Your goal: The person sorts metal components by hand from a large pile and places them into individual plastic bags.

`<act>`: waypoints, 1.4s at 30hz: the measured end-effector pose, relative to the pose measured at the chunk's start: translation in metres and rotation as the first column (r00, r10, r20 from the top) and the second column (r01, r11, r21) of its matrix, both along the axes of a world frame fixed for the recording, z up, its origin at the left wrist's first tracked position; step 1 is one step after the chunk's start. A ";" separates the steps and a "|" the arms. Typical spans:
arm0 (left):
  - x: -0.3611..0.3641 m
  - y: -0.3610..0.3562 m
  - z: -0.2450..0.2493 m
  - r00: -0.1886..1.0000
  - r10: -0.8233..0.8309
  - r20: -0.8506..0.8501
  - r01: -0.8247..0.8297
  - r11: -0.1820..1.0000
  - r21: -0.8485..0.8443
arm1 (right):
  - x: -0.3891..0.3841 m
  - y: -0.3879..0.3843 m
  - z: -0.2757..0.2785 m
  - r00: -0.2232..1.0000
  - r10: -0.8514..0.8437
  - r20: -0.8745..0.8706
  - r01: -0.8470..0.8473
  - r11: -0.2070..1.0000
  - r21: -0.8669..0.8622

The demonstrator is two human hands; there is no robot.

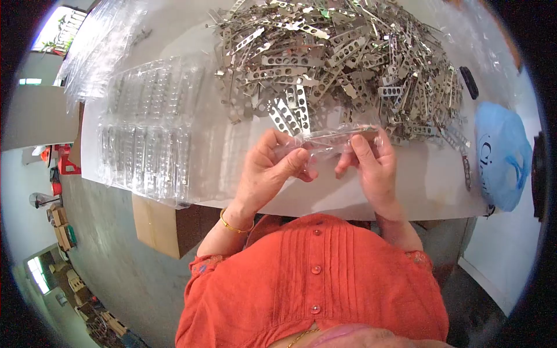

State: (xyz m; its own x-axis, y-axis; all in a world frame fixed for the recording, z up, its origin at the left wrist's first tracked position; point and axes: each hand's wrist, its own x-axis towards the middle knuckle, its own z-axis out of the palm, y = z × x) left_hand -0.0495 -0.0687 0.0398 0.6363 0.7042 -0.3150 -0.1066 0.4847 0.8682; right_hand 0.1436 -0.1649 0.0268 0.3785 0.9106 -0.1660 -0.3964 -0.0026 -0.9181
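A clear plastic bag [331, 139] is stretched between my two hands over the front of the table. My left hand [272, 162] pinches one end of it between thumb and fingers, and my right hand [371, 162] grips the other end. Something thin and metallic shows along the bag's upper edge, but I cannot make out whether it lies inside. Just beyond my left hand lie several flat metal strips with round holes [288, 113]. They rest at the near edge of a large heap of similar perforated metal strips [348, 58].
Filled clear plastic bags [145, 156] lie in rows at the left, with loose plastic film [104, 46] behind them. A blue plastic bag [502, 156] sits at the table's right end, near a black object [469, 82]. A cardboard box [159, 226] stands below the table's front edge.
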 end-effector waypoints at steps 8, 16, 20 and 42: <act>0.001 -0.008 -0.010 0.997 -0.061 0.049 0.060 0.998 0.031 | -0.005 -0.002 0.008 0.999 0.014 -0.047 -0.017 0.998 -0.060; -0.001 -0.006 0.000 0.990 -0.130 -0.055 0.139 0.965 0.223 | 0.000 -0.008 -0.001 0.995 -0.092 -0.039 0.089 0.994 -0.055; 0.000 -0.004 0.008 0.981 -0.144 -0.127 0.172 0.954 0.244 | 0.003 -0.007 0.001 0.998 -0.048 -0.028 0.048 0.999 -0.006; -0.009 -0.007 0.022 0.942 0.101 -0.319 0.291 0.226 0.930 | -0.008 -0.017 0.016 0.838 0.147 0.526 -0.216 0.974 0.071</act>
